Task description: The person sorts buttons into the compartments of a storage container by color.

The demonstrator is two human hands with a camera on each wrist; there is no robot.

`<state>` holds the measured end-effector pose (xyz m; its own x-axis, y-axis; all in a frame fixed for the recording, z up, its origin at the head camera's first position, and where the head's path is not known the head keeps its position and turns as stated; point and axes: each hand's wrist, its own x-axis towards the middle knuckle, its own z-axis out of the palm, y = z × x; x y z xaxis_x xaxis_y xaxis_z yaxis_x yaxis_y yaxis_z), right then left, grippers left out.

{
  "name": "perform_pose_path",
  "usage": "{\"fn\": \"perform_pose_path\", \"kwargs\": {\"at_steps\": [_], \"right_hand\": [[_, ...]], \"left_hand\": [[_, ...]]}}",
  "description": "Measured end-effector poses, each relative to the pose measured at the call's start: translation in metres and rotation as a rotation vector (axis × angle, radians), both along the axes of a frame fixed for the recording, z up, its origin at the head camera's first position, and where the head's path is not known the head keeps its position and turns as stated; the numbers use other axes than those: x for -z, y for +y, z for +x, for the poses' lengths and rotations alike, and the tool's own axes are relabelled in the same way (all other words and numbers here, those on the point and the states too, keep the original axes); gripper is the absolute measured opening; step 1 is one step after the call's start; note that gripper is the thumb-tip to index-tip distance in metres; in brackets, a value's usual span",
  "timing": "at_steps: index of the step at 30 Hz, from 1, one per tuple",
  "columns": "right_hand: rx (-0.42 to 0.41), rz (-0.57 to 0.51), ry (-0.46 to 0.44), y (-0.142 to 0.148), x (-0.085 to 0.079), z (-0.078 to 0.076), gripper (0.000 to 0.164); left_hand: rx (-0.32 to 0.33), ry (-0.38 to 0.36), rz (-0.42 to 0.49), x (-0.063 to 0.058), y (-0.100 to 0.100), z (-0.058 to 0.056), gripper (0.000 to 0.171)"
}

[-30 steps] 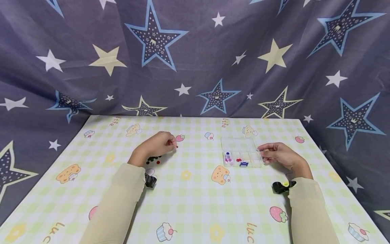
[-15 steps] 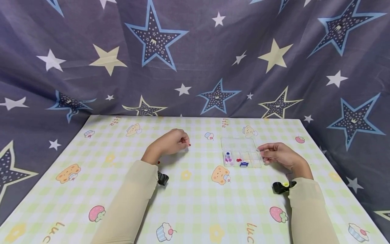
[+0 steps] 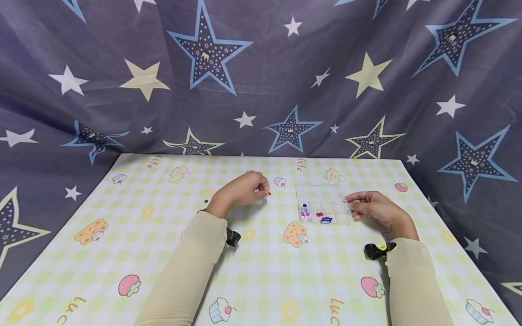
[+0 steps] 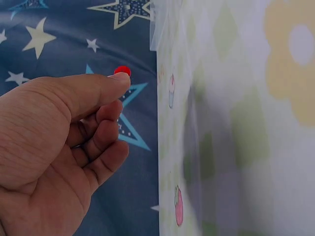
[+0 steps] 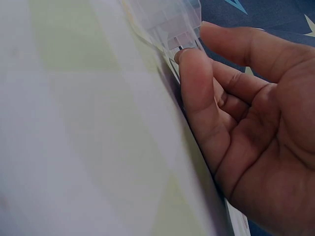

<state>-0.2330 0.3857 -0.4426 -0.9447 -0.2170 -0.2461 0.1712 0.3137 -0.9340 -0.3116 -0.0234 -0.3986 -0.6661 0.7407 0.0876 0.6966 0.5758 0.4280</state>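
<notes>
Between thumb and forefinger, my left hand (image 3: 246, 188) pinches a small red disc (image 4: 122, 70), held over the table left of the box. The other left fingers curl toward the palm. A clear plastic compartment box (image 3: 336, 218) lies with its lid (image 3: 318, 192) raised at the back. My right hand (image 3: 375, 206) holds the box at its right edge, thumb and fingertip against the clear plastic in the right wrist view. Purple and dark blue pieces (image 3: 305, 212) fill the leftmost compartment; red pieces (image 3: 320, 214) sit further right. A blue latch (image 3: 326, 220) is on the front wall.
A dark green disc (image 3: 206, 201) lies on the table behind my left wrist; my left arm hides the area around it. The checked tablecloth (image 3: 261, 271) carries printed cartoons. A star-patterned curtain (image 3: 261, 81) hangs behind the table and at both sides.
My left hand has moved right toward the box, carrying the red disc. Its sleeve now covers the spot where several green and red discs showed. The right hand and box have stayed put.
</notes>
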Motion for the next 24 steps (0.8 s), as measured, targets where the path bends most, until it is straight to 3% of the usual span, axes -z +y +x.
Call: {"fn": "perform_pose_path", "kwargs": {"at_steps": [17, 24], "right_hand": [[0.001, 0.004, 0.005, 0.0, 0.001, -0.001, 0.045], [-0.006, 0.0, 0.006, 0.0, 0.002, 0.0, 0.047]], "left_hand": [[0.094, 0.036, 0.001, -0.005, 0.041, 0.009, 0.01], [0.121, 0.059, -0.043, -0.009, 0.066, 0.017, 0.011]]}}
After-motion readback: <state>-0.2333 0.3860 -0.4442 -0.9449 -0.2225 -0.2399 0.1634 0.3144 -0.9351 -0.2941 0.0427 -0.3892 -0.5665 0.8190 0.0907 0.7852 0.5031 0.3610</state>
